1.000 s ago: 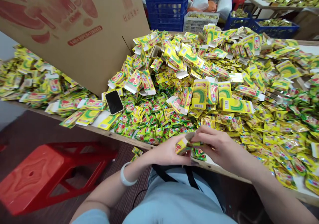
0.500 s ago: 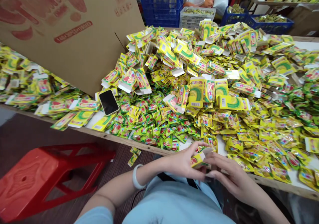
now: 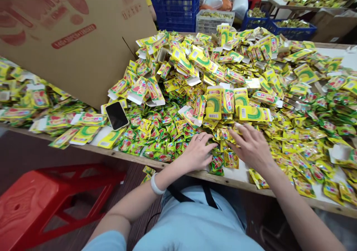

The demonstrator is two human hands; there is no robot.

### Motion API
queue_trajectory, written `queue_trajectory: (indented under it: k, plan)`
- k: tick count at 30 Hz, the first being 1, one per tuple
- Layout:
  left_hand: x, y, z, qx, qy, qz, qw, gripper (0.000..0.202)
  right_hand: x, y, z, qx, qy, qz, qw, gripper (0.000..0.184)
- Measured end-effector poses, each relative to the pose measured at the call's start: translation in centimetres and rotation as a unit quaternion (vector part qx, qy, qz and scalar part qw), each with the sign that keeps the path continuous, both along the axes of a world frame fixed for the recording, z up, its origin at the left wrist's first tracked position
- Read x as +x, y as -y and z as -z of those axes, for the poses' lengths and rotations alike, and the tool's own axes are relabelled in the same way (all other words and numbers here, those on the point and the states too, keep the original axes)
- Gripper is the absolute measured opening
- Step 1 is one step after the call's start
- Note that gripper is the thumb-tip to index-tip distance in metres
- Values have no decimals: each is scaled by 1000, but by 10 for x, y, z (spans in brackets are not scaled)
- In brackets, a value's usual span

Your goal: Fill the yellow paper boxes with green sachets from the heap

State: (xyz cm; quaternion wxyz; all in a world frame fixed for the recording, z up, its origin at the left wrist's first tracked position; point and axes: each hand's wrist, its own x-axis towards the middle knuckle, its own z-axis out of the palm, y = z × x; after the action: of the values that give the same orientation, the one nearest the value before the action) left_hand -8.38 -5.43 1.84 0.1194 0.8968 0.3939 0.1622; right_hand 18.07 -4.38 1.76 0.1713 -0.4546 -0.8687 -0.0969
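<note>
A: Hands first. Left hand (image 3: 198,152) sits low centre of the frame, palm down on the sachets (image 3: 223,158) at the near table edge (image 3: 223,179), fingers spread a little and curled over the packets. Clamped on anything? Can't tell, the fingertips are buried in the pile.

B: Right hand (image 3: 252,147)?

A: Just right of it, fingers apart and flat, resting on top of the yellow-green sachets. Nothing pinched that I can see. Both hands are near each other but apart, with a few packets between them.

B: Why's the pile laid out like that?

A: My guess: loose sachets are kept along the near edge within reach, and the folded cartons (image 3: 214,102) are heaped behind, centre to upper right. The big cardboard sheet (image 3: 69,39), upper left, leans like a divider between this heap and the one at far left.

B: Phone?

A: Black phone (image 3: 116,115), left of centre, lies face up on the packets and away from the hands, probably parked there.

B: Hidden stuff?

A: Plenty. The table surface is mostly covered, with only white patches showing at lower right. The print on the packets is too small to read. The red stool (image 3: 41,202), lower left, is cut off by the frame. Blue crates (image 3: 175,5) at top centre are cropped, contents unclear. A white bracelet (image 3: 156,186) is on the left wrist and a ring on that hand. Some packets lie on the floor under the edge.
</note>
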Motion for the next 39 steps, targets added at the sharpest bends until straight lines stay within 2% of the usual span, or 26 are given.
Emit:
queue_trajectory:
  k: [3, 6, 8, 10, 13, 15, 18, 20, 21, 23, 26, 28, 29, 30, 32, 35, 37, 39]
  plan:
    - [3, -3, 15, -1, 16, -14, 1000, 15, -33, -23, 7, 4, 25, -27, 999, 26]
    - [1, -12, 31, -36, 109, -22, 993, 12, -23, -28, 4, -6, -34, -23, 999, 27]
    - [-3, -14, 34, -66, 172, -43, 982, 13, -11, -24, 4, -31, -87, -13, 996, 25]
    - [-9, -12, 30, -98, 206, -77, 971, 16, -8, -20, 6, -64, -105, -27, 992, 27]
    - [-20, -3, 17, -117, 208, -124, 963, 18, -18, -19, 9, -102, -52, -63, 991, 44]
    - [-27, 2, 10, -103, 206, -148, 962, 19, -24, -22, 11, -114, -32, -69, 991, 40]
    - [-35, 8, 5, -80, 214, -172, 958, 20, -17, -26, 10, -149, -126, -66, 978, 34]
    - [-37, 9, 2, -76, 216, -181, 956, 20, -7, -23, 6, -192, -257, -51, 946, 33]
    - [-37, 9, 0, -75, 215, -182, 957, 20, -5, -20, 4, -225, -326, -44, 917, 31]
    - [-34, 9, -5, -75, 209, -167, 961, 21, -8, -11, -3, -320, -429, -52, 843, 27]
    - [-25, 10, -12, -76, 221, -116, 965, 23, -35, 1, -15, -496, -474, -101, 720, 28]
    - [-20, 11, -15, -107, 264, -108, 952, 24, -58, 6, -20, -561, -496, -104, 655, 32]
    - [-17, 12, -16, -133, 302, -124, 936, 25, -68, 8, -21, -568, -517, -94, 633, 34]
    - [-14, 13, -16, -161, 349, -146, 912, 27, -76, 11, -21, -564, -542, -80, 619, 34]
    - [-7, 15, -14, -222, 445, -181, 849, 38, -85, 17, -17, -534, -585, -52, 608, 32]
    - [5, 21, -12, -326, 524, -158, 771, 49, -90, 26, -7, -487, -625, -14, 610, 28]
    - [12, 25, -10, -381, 535, -126, 744, 48, -93, 30, -2, -461, -659, 13, 595, 28]
    - [15, 28, -9, -393, 539, -106, 737, 47, -97, 32, 0, -441, -701, 36, 559, 29]
